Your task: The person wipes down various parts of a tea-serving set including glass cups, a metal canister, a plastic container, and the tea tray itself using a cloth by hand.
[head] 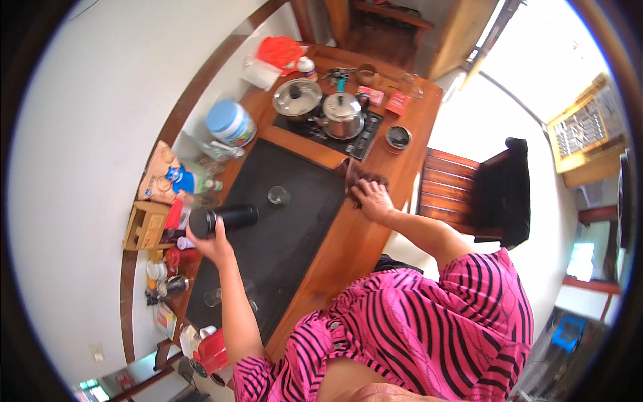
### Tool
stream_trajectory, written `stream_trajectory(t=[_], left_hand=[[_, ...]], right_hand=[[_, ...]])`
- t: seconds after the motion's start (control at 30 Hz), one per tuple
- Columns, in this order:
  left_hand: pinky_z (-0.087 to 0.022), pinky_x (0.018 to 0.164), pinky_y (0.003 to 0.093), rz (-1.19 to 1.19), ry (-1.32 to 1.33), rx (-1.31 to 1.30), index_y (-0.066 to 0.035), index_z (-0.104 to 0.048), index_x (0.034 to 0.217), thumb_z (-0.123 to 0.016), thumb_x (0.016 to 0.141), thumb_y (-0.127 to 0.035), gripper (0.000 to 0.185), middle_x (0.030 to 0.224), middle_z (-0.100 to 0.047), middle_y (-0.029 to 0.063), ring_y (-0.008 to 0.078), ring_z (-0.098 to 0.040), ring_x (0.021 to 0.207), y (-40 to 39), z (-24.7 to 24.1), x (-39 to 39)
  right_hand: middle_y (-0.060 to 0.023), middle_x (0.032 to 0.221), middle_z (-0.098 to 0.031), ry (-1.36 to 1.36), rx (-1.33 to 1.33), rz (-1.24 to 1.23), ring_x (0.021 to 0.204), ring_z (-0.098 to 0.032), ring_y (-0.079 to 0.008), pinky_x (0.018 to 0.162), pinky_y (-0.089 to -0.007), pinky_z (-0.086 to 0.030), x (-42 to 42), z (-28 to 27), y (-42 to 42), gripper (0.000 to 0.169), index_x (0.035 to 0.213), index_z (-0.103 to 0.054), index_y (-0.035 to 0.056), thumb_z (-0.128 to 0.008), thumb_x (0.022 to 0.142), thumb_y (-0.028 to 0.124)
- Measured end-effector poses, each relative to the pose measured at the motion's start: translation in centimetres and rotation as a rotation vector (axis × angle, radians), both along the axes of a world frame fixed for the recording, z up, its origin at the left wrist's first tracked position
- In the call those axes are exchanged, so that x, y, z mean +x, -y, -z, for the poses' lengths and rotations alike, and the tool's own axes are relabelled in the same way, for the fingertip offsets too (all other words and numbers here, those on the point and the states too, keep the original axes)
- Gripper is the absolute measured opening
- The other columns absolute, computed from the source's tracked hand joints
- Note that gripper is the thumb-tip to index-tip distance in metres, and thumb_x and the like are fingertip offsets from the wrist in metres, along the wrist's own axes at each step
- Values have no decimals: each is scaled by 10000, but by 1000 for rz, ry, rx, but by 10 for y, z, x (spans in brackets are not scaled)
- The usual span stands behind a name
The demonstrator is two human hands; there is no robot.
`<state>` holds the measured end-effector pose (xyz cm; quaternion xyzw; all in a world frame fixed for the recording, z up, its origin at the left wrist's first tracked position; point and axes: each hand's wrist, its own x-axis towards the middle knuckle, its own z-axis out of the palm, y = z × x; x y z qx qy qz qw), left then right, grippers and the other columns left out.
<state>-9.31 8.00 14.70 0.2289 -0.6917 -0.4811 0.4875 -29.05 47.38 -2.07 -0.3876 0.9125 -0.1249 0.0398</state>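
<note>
My left hand [213, 246] grips a black cylindrical bottle [240, 216] near its wide end, over the left side of a black tray [281, 241] set in the wooden table. My right hand [374, 201] presses on a crumpled brown cloth [369, 176] at the tray's upper right corner. A small clear glass [278, 195] stands on the tray between the hands. More clear glassware [213, 297] lies near my left forearm, partly hidden by it.
A black cooktop [321, 133] holds a steel kettle [343, 118] and a glass-lidded pan [297, 98]. A round container [398, 138] stands right of it. A blue-lidded tub [230, 123], a cardboard box [145, 226] and jars line the wall side. A wooden chair [447, 186] stands at the right.
</note>
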Motion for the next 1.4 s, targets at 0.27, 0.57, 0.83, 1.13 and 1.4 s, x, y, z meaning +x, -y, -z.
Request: stream_trajectory(t=[0.27,0.57,0.83,1.13,1.4], left_hand=[[-476,1049,388,43,137,198,1,-400,1424,-752,813,-96,711,1303,-539,131,231,-584,1141,-154,72,76],[-513,1010,401,177,-79,407,47,-473,1372,-663,840,-302,664,1324,-564,174,284,-605,1187,-231,10,53],[-596,847,414,-282,-162,414,48,-525,1318,-664,871,-345,611,1262,-597,200,311,-675,1036,-219,-51,59],[-567,922,450,-372,-136,345,-1,-469,1441,-721,891,-314,681,1352,-563,213,352,-644,1138,-214,-52,78],[-511,1005,434,-111,-62,166,28,-466,1426,-659,831,-300,706,1361,-549,202,316,-597,1202,-269,-69,78]], right_hand=[[-154,1139,-687,879,-746,-263,993,-675,-284,894,-388,-553,69,-62,35,423,1324,-655,76,-617,903,98],[-100,1244,-644,1438,-793,-568,1148,-596,-168,1016,-338,-490,106,-142,89,622,1432,-513,17,-537,1038,497],[-127,1217,-635,1337,-776,-770,1124,-602,-195,967,-327,-488,114,-151,69,692,1506,-440,16,-600,946,391],[-264,1415,-475,438,-757,-821,1261,-529,-448,1072,-487,-443,136,-155,39,1121,1555,-263,-15,-856,691,381],[-229,1389,-525,619,-924,-892,1275,-546,-378,1067,-408,-466,130,-214,61,1116,1528,-310,-40,-875,681,419]])
